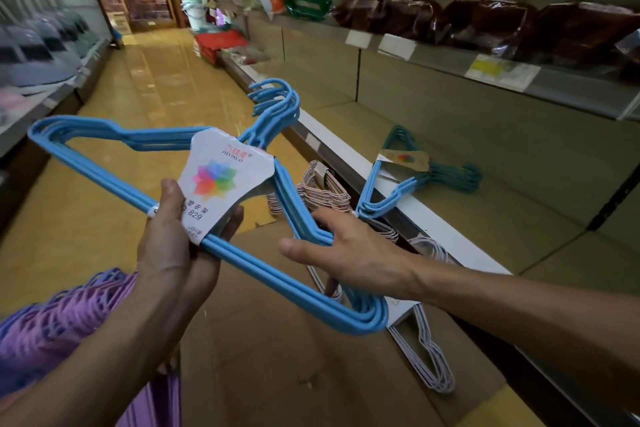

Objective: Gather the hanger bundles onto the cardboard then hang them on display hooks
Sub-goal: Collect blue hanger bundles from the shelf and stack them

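I hold a bundle of light blue hangers (114, 142) with a white paper label (221, 180) in front of me, above the cardboard (277, 357) on the floor. My left hand (176, 246) grips the bundle's bottom bar at the label. My right hand (343, 253) holds the sloping arm of the same bundle, fingers curled round it. A second blue bundle (415, 177) lies on the bottom shelf to the right. Pink striped hangers (322, 187) and a white bundle (429, 354) lie on the cardboard by the shelf edge.
Purple hangers (62, 319) hang over my left arm at the lower left. The shelf unit (450, 107) on the right has brown packaged goods (485, 24) on its upper board. The yellow floor aisle (162, 80) runs ahead to red baskets (221, 42).
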